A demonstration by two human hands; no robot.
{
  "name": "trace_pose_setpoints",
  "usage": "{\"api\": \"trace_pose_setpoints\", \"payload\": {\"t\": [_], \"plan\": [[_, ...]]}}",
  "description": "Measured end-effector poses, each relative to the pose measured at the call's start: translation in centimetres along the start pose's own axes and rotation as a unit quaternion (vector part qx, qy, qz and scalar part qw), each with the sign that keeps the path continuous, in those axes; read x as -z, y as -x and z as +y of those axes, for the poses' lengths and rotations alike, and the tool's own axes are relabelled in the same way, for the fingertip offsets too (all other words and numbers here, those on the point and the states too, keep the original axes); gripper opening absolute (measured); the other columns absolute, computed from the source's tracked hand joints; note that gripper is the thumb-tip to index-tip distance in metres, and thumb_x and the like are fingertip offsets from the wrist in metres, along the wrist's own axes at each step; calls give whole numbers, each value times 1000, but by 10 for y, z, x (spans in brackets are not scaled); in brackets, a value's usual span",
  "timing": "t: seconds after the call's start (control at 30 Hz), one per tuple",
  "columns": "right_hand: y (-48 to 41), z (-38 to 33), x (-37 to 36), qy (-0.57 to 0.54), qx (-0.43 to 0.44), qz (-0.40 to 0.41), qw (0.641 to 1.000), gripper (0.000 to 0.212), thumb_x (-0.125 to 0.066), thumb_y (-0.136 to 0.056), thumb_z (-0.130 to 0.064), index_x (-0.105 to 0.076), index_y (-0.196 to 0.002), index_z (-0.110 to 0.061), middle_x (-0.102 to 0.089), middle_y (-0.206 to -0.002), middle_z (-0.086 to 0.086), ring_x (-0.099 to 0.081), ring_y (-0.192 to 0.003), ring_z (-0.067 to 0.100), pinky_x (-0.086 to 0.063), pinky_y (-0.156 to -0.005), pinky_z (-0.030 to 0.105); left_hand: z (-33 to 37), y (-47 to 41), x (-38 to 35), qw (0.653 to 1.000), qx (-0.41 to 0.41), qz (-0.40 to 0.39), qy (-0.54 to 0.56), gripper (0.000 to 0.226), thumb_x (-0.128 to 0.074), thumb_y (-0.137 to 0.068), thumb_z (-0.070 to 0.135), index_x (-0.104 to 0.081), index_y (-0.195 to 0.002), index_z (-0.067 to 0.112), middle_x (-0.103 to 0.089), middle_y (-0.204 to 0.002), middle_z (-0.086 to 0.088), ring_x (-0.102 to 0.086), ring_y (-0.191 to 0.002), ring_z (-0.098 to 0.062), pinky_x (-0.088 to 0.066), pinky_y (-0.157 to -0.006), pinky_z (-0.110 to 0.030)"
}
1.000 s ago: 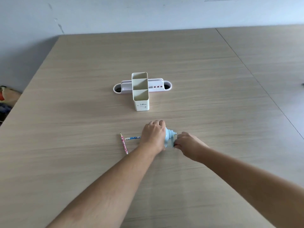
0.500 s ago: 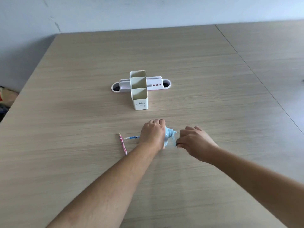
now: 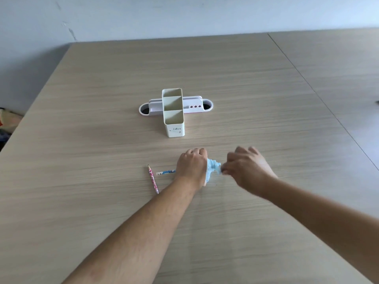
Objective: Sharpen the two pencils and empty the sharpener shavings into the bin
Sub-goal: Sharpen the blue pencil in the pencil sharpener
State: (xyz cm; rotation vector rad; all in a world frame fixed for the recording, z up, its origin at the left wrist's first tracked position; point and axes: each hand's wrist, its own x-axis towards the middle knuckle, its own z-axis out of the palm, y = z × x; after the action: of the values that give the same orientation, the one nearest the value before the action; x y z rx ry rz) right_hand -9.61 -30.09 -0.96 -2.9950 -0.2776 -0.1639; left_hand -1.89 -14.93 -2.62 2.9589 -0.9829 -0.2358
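A light blue sharpener [image 3: 212,169] stands on the wooden table [image 3: 82,201], mostly covered by my left hand [image 3: 191,165], which grips its body. A blue patterned pencil [image 3: 165,172] sticks out to the left from under that hand, apparently into the sharpener. My right hand [image 3: 246,168], blurred by motion, pinches the sharpener's crank on its right side. A pink patterned pencil [image 3: 153,179] lies loose on the table, tip pointing away, left of my left hand.
A cream desk organiser [image 3: 174,119] with three compartments stands beyond my hands, with a white and pink holder [image 3: 196,105] lying behind it. A seam to a second table [image 3: 328,107] runs down the right. No bin is in view.
My right hand has swung up and around at the sharpener's crank, from low beside it to higher. The left hand and both pencils have stayed put.
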Motion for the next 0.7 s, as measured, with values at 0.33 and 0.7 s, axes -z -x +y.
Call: {"api": "trace_pose_setpoints", "payload": {"t": [0.33,0.7], "plan": [[-9,-2,-57,-62,-98,-82,990,18,-57,-87,-26,-72,-85,-16,-66,-85,4,-56,-92,31,-33,-73,32,2,1,1,1000,5,2,-2,57,-79,-68,14,-48,-115,10,-59,-118,-7,-56,-109,-24,-45,-87,-32],[-49,8,-36,-37,-148,-59,987,20,-50,-90,-24,-69,-96,-23,-66,-99,0,-51,-100,26,-35,-82,36,4,3,1,1000,-2,2,0,61,-81,-66,17,-48,-116,9,-59,-118,-7,-56,-109,-24,-45,-90,-33]]}}
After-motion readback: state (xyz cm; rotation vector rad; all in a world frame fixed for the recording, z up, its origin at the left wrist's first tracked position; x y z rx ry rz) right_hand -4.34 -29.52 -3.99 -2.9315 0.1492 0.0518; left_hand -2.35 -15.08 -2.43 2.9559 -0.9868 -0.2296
